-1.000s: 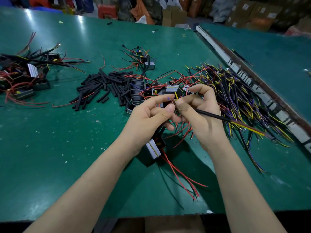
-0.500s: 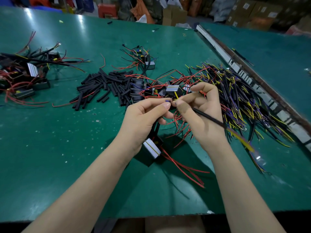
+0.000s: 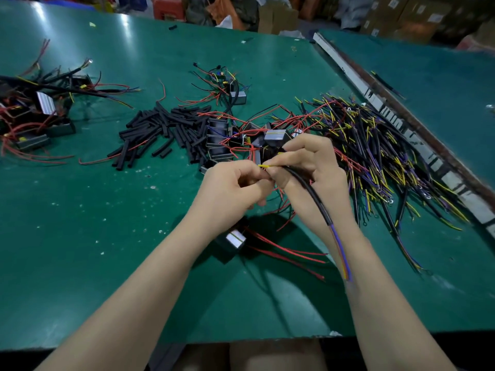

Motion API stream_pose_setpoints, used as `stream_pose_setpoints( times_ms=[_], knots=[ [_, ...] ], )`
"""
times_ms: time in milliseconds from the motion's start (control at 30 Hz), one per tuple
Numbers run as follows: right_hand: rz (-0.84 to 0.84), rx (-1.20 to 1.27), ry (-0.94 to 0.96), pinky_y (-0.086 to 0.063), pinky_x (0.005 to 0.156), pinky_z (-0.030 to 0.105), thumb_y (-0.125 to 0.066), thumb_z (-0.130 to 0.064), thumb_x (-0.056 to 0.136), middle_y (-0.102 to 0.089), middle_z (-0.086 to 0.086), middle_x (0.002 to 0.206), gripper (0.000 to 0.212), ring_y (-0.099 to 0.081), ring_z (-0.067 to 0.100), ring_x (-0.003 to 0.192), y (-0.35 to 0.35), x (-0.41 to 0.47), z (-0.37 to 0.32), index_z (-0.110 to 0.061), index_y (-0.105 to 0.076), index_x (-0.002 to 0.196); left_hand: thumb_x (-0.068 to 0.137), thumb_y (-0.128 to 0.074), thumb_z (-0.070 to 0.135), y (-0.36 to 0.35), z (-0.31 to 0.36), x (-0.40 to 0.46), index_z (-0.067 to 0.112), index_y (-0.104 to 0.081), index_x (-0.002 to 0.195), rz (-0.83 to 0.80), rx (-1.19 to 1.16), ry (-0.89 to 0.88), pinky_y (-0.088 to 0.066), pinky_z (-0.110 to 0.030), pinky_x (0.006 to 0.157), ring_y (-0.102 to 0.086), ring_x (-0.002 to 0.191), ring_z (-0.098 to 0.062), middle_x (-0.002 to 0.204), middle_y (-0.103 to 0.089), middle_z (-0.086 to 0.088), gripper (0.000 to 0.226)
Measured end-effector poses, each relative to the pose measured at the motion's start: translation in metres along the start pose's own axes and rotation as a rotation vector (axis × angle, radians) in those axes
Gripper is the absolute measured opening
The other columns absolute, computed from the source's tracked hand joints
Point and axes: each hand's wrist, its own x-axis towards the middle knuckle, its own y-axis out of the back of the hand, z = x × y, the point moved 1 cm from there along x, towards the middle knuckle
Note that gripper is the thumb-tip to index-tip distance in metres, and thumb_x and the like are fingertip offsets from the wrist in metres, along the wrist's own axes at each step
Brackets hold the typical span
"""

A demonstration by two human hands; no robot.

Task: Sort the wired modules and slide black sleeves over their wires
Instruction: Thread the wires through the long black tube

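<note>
1. Since the earlier frame, the sleeve (image 3: 308, 187) has swung down, its tail now along the right forearm.
2. Right hand (image 3: 313, 167) pinches the sleeve's mouth; left hand (image 3: 230, 188) pinches the yellow wire (image 3: 265, 165) just left of it.
3. Wire and mouth line up left-to-right; the module (image 3: 235, 238) hangs below the left hand.
4. No readable writing.

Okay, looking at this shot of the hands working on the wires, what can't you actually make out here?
Head view only:
- Where the yellow wire tip meets the black sleeve: covered by the fingers of the left hand and right hand.
- The module hanging below the left hand: mostly behind the wrist.
- The far-left module pile: cut by the frame edge.
- The sleeve's lower wires: motion-blurred.
</note>
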Motion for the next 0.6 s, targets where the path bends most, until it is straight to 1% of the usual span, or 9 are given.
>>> stream_pose_setpoints(
  times_ms=[67, 100, 167, 267, 333, 433, 500, 600],
  knots=[
    [-0.043, 0.083, -0.036, -0.055, 0.080, 0.038, -0.067, -0.001, 0.082, -0.071, -0.006, 0.082, 0.042, -0.069, 0.016, 0.083, 0.002, 0.002, -0.002, -0.031, -0.045, 0.102, 0.083, -0.068, 0.010, 0.003, 0.002, -0.001, 0.019, -0.067, 0.071, -0.082, 0.034, -0.021, -0.038, -0.015, 0.047, -0.046, 0.043, -0.003, 0.047, -0.058, 0.008, 0.014],
    [-0.066, 0.141, -0.049, -0.054, 0.080, 0.037, -0.067, -0.001, 0.081, -0.071, -0.004, 0.080, 0.042, -0.069, 0.018, 0.083, 0.004, 0.003, -0.002, -0.029, -0.045, 0.103, 0.084, -0.066, 0.006, 0.005, 0.004, -0.001, 0.018, -0.068, 0.071, -0.115, 0.023, -0.026, -0.038, -0.014, 0.047, -0.047, 0.043, -0.002, 0.046, -0.057, 0.008, 0.017],
    [-0.110, 0.257, -0.069, -0.053, 0.076, 0.028, -0.069, 0.000, 0.081, -0.072, -0.003, 0.079, 0.042, -0.068, 0.015, 0.081, 0.010, 0.006, -0.003, -0.025, -0.046, 0.106, 0.083, -0.066, 0.002, 0.008, 0.009, -0.003, 0.018, -0.068, 0.072, -0.191, -0.066, -0.033, -0.038, -0.013, 0.046, -0.050, 0.043, -0.001, 0.046, -0.056, 0.008, 0.020],
    [-0.148, 0.462, -0.128, -0.050, 0.067, 0.020, -0.067, -0.004, 0.083, -0.073, 0.001, 0.081, 0.033, -0.068, 0.011, 0.074, 0.019, 0.008, -0.004, -0.022, -0.051, 0.106, 0.081, -0.066, 0.004, 0.008, 0.014, -0.006, 0.017, -0.068, 0.074, -0.262, -0.211, -0.033, -0.039, -0.013, 0.047, -0.052, 0.046, -0.002, 0.048, -0.055, 0.006, 0.015],
    [-0.151, 0.518, -0.141, -0.049, 0.064, 0.020, -0.065, -0.010, 0.085, -0.073, 0.002, 0.084, 0.026, -0.066, 0.011, 0.071, 0.021, 0.008, -0.004, -0.024, -0.056, 0.105, 0.086, -0.062, 0.002, 0.006, 0.015, -0.007, 0.015, -0.067, 0.077, -0.267, -0.224, -0.036, -0.039, -0.012, 0.049, -0.051, 0.048, -0.001, 0.050, -0.057, 0.006, 0.017],
    [-0.172, 0.571, -0.177, -0.052, 0.067, 0.024, -0.066, -0.022, 0.083, -0.072, 0.002, 0.089, 0.022, -0.065, 0.015, 0.072, 0.025, 0.008, -0.003, -0.028, -0.060, 0.103, 0.090, -0.058, 0.005, 0.005, 0.015, -0.006, 0.015, -0.067, 0.080, -0.226, -0.237, -0.045, -0.040, -0.013, 0.051, -0.049, 0.049, -0.002, 0.054, -0.061, 0.005, 0.018],
    [-0.172, 0.567, -0.197, -0.054, 0.068, 0.025, -0.066, -0.021, 0.082, -0.072, 0.003, 0.091, 0.024, -0.067, 0.014, 0.073, 0.027, 0.008, -0.002, -0.023, -0.058, 0.103, 0.089, -0.059, 0.006, 0.007, 0.015, -0.005, 0.016, -0.067, 0.079, -0.184, -0.245, -0.047, -0.039, -0.013, 0.050, -0.047, 0.048, -0.002, 0.054, -0.061, 0.006, 0.016],
    [-0.175, 0.468, -0.165, -0.054, 0.066, 0.025, -0.064, -0.011, 0.083, -0.073, 0.003, 0.089, 0.024, -0.067, 0.014, 0.071, 0.026, 0.007, -0.002, -0.018, -0.053, 0.103, 0.079, -0.062, 0.020, 0.007, 0.011, -0.004, 0.019, -0.067, 0.076, -0.188, -0.170, -0.026, -0.034, -0.015, 0.048, -0.042, 0.049, -0.007, 0.052, -0.059, 0.008, 0.006]
  ],
)
